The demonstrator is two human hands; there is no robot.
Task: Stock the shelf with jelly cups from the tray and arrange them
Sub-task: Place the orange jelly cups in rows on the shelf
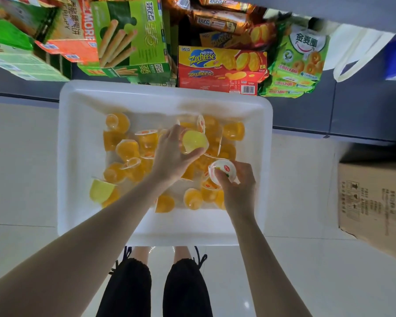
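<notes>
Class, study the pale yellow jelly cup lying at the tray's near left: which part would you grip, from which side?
Probably pinch the pale yellow jelly cup across its tapered wall, coming down from above on the left. It lies tipped on its side, wall exposed upward; orange cups crowd its right, while the tray floor to its left is bare.

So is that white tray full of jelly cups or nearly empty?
Partly full: many orange jelly cups lie jumbled across the tray, bare white floor showing at its edges.

"Zecheese" on red box (222, 65)
</notes>
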